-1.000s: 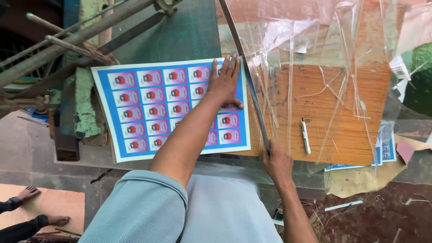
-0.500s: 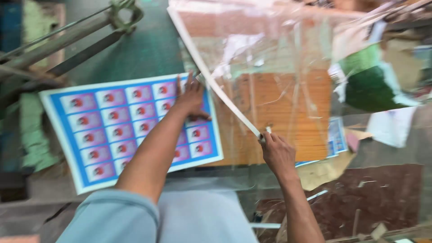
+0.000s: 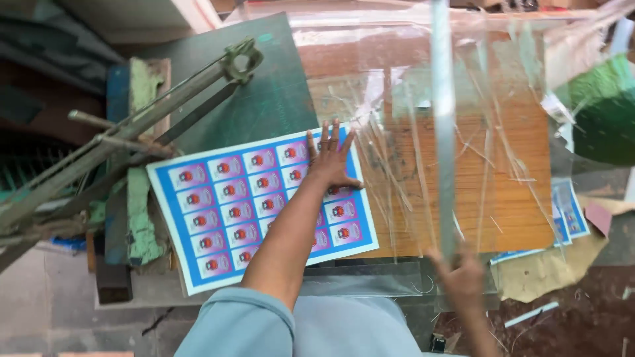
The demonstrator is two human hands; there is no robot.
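We have our left hand (image 3: 329, 162) pressed flat, fingers spread wide, on the right end of the printed sheet (image 3: 258, 205), a blue page of small label squares that lies near the front edge of the surface (image 3: 522, 198), its left part over the dark green mat (image 3: 264, 86). The sheet looks thin and light, and we judge it would slide or curl easily, so a flat palm near the edge being worked seems the right hold for it.

Our right hand (image 3: 463, 281), blurred at the front edge of the surface, is closed around the near end of a long metal ruler (image 3: 442, 125), which runs straight away from us toward the far edge. The ruler looks stiff and slim, best gripped at its end as here.

Clear plastic film (image 3: 503, 79) drapes over the right half of the surface; it looks flimsy, glossy and likely slippery. A lever-arm paper cutter (image 3: 132, 125) stands at the left edge.
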